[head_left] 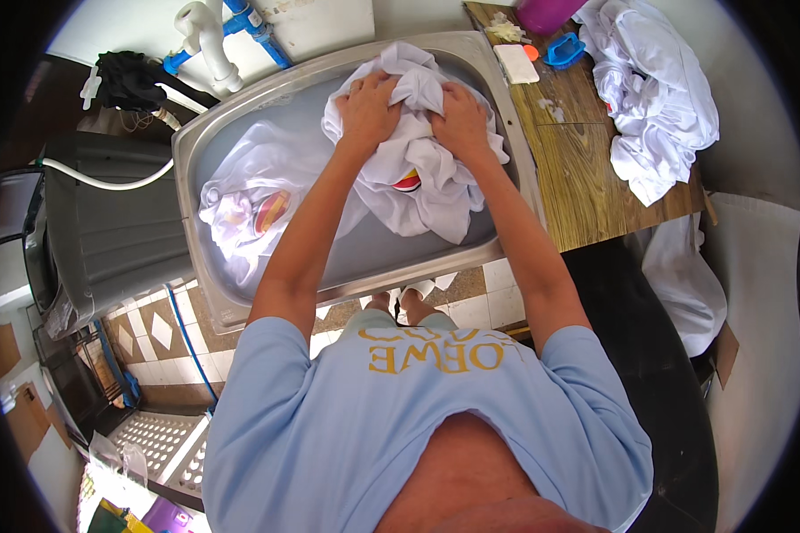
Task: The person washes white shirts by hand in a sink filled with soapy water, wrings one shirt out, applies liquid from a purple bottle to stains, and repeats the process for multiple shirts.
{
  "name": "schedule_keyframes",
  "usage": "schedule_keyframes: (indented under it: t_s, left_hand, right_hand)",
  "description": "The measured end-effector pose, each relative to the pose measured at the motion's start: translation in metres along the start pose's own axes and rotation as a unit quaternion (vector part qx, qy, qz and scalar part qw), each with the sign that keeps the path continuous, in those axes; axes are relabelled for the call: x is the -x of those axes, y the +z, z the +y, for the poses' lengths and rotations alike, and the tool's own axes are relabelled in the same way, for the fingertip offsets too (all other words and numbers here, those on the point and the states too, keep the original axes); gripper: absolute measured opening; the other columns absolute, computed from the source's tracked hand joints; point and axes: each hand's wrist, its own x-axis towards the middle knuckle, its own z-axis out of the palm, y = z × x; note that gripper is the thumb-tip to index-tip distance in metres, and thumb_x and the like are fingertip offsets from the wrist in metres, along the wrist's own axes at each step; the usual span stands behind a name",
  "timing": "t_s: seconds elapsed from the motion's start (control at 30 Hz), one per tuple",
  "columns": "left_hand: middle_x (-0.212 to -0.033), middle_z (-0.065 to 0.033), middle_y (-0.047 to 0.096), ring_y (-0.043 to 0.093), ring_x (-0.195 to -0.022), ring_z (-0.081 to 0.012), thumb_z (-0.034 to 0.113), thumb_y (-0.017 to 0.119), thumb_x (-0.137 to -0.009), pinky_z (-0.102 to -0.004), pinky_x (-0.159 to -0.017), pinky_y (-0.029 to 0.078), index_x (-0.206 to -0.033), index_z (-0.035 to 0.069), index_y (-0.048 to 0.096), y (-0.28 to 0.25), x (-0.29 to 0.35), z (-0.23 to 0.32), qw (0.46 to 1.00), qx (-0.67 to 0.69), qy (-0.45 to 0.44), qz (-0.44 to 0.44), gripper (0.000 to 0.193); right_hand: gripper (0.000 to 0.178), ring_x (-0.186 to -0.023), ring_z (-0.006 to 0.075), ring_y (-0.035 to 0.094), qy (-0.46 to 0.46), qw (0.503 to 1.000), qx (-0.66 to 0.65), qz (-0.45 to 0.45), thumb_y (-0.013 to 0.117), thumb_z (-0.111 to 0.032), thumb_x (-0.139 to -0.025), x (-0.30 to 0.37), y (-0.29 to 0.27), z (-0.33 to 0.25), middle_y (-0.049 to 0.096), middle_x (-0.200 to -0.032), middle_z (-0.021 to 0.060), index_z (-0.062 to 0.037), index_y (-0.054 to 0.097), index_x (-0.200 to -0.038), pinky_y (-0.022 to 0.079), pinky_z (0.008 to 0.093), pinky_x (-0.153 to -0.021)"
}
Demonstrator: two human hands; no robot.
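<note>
A bunched white garment with a small red, yellow and black patch lies in the right half of a metal sink basin, partly above the water. My left hand grips its upper left side, fingers curled into the wet cloth. On the upper right side, my right hand clutches another fold, its fingertips partly hidden by the fabric. More white cloth lies soaked in the cloudy water to the left, with a red and yellow mark on it.
Right of the basin, a wooden counter holds a white bar, a blue scrub brush, a purple container and a heap of white laundry. White and blue pipes stand behind the basin. A white hose reaches its left rim.
</note>
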Motion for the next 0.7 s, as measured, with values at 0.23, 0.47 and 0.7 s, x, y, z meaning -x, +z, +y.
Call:
schedule_keyframes:
  t_s: [0.23,0.47,0.7]
  left_hand:
    - [-0.125,-0.008,0.053,0.049,-0.116,-0.0334,0.022,0.063,-0.076,-0.0577,-0.087,0.04,-0.117,0.021,0.059,0.047,0.008,-0.02,0.998,0.046,-0.011,-0.043,0.041]
    - [-0.129,-0.016,0.051,0.045,-0.121,-0.0369,0.019,0.064,-0.077,-0.048,-0.1,0.037,-0.123,0.012,0.055,0.095,0.023,-0.067,0.994,-0.062,0.084,0.042,0.048]
    - [-0.125,-0.0165,0.055,0.048,-0.118,-0.0348,0.021,0.062,-0.079,-0.0437,-0.098,0.038,-0.121,0.01,0.059,0.067,0.038,-0.037,0.976,-0.185,0.113,0.037,0.043]
  right_hand:
    - [0.043,-0.115,0.0374,0.048,0.078,0.979,0.022,-0.184,0.06,-0.021,-0.074,0.003,0.043,0.027,0.049,-0.129,0.0108,-0.0071,0.057,-0.115,0.038,0.0544,-0.095]
    - [0.044,-0.112,0.0346,0.051,0.023,0.921,0.179,-0.344,0.061,-0.024,-0.076,0.027,0.059,0.016,0.052,-0.123,0.0135,-0.0061,0.058,-0.116,0.041,0.0478,-0.094]
    - [0.045,-0.107,0.0303,0.056,0.022,0.95,0.118,-0.287,0.062,-0.023,-0.076,0.009,0.038,0.012,0.058,-0.114,0.0149,-0.0047,0.058,-0.117,0.044,0.0403,-0.091]
